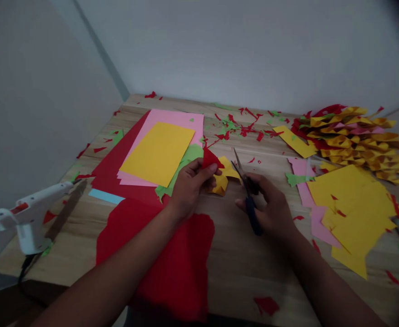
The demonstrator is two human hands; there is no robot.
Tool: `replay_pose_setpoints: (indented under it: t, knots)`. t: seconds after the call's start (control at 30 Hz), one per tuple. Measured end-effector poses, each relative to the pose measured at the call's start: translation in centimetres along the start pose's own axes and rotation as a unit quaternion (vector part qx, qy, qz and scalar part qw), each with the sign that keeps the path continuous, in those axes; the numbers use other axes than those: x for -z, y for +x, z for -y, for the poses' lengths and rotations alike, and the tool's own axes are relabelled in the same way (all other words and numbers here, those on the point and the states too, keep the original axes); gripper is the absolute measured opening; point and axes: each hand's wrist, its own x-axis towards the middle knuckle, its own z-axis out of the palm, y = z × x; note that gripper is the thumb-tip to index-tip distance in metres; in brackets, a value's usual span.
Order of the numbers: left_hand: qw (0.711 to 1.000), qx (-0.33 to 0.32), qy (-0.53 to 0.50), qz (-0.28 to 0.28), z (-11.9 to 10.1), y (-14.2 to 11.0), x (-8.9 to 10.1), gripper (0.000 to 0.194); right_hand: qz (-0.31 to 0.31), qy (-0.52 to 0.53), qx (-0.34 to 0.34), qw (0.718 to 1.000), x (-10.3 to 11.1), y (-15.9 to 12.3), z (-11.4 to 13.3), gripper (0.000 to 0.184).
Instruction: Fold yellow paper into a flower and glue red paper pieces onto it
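My left hand [190, 184] is closed in a pinch on a small folded red paper piece [210, 159], held just above the wooden table [240, 254]. A crumpled yellow paper piece [224, 176] lies right beside its fingers. My right hand [271, 206] grips blue-handled scissors [247, 190], blades open and pointing up toward the red piece, a short gap away from it. A large red sheet [175, 259] with a cut wavy edge lies under my left forearm.
A stack of red, pink, yellow and green sheets [155, 152] lies at the left. A white glue gun [25, 215] stands at the table's left edge. Yellow and pink offcuts [352, 204] and a heap of folded yellow-red pieces [352, 134] fill the right. Red scraps [247, 127] dot the back.
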Motion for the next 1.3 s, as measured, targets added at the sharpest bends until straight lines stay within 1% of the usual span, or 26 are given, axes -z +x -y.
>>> replay_pose_setpoints:
  t: [0.13, 0.2, 0.33, 0.4, 0.5, 0.67, 0.83, 1.07, 1.17, 1.3]
  knots:
    - [1.0, -0.012, 0.023, 0.012, 0.0, 0.0, 0.1, 0.029, 0.021, -0.021, 0.017, 0.999, -0.2, -0.2, 0.5, 0.047]
    - [1.0, -0.008, 0.03, 0.0, -0.1, 0.0, 0.1, 0.028, 0.028, -0.022, 0.015, 0.999, -0.1, -0.3, 0.6, 0.047]
    - [0.999, 0.005, 0.008, -0.031, 0.0, 0.1, 0.0, 0.027, 0.057, -0.012, -0.013, 0.998, 0.0, -0.2, 0.3, 0.049]
    - [0.999, 0.004, 0.003, -0.039, 0.2, 0.2, 0.0, 0.028, 0.067, -0.015, -0.021, 0.997, 0.0, -0.2, 0.2, 0.05]
    - [0.999, -0.008, 0.017, -0.043, 0.3, 0.4, 0.1, 0.031, 0.066, -0.026, -0.016, 0.997, -0.2, -0.3, 0.2, 0.05]
    - [0.998, -0.017, 0.047, -0.027, 0.5, 0.3, 0.2, 0.03, 0.061, -0.01, -0.004, 0.998, -0.4, -0.3, 0.8, 0.049]
    - [0.999, -0.015, 0.028, 0.0, 0.5, 0.1, 0.0, 0.029, 0.055, 0.002, -0.017, 0.998, -0.4, -0.3, 1.0, 0.046]
    - [1.0, -0.002, 0.015, 0.012, 0.5, 0.1, 0.0, 0.031, 0.051, 0.012, -0.012, 0.999, -0.5, -0.6, 0.5, 0.047]
    - [1.0, 0.013, 0.014, 0.018, 0.5, 0.1, 0.0, 0.033, 0.057, 0.017, -0.027, 0.998, -0.5, -0.5, 0.6, 0.047]
    - [1.0, 0.028, -0.002, 0.015, 0.3, -0.1, -0.3, 0.036, 0.062, 0.035, -0.064, 0.995, -0.4, -0.4, 1.2, 0.048]
